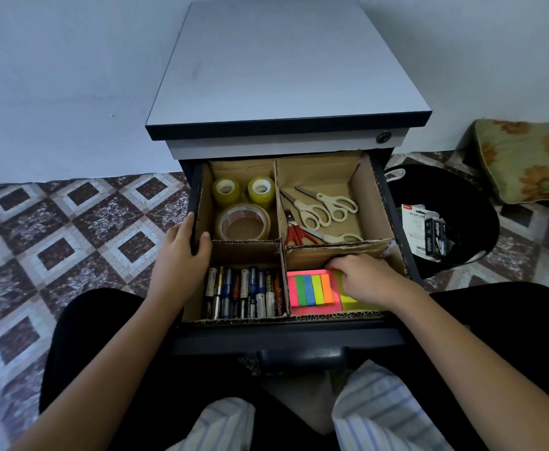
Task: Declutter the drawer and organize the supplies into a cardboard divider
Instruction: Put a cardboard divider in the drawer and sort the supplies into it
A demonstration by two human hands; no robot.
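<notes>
The open drawer [286, 338] holds a cardboard divider [248, 250] with four compartments. Three tape rolls [243, 222] lie in the far left one, several scissors [320, 211] in the far right one, and several batteries [243, 292] in the near left one. The near right compartment holds a pink sticky-note pad with coloured flags [312, 291] and a yellow-green pad [348, 299]. My left hand [185, 249] grips the drawer's left wall. My right hand [364, 278] rests, fingers curled, on the yellow-green pad.
The grey-topped cabinet [282, 66] stands against a white wall. A black bin [445, 219] at the right holds stapler packaging [429, 232]. A floral cushion [527, 161] lies at the far right. Patterned floor tiles [55, 239] spread to the left.
</notes>
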